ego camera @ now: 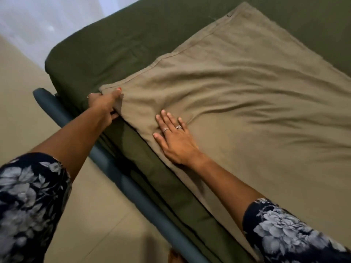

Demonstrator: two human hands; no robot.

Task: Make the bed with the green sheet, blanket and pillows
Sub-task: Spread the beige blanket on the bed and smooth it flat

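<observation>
A dark green sheet (117,48) covers the mattress. Over it lies an olive-tan blanket (256,103), spread out with wrinkles running across its middle. My left hand (103,104) grips the blanket's near-left corner at the mattress edge, thumb on top and fingers under the cloth. My right hand (174,137) lies flat on the blanket a little to the right of that corner, fingers straight and spread, pressing the cloth down. No pillows are in view.
A blue-grey bed frame rail (121,179) runs diagonally along the mattress side below my arms. Beige tiled floor (24,103) lies to the left. A pale curtain or wall (47,18) stands at the top left.
</observation>
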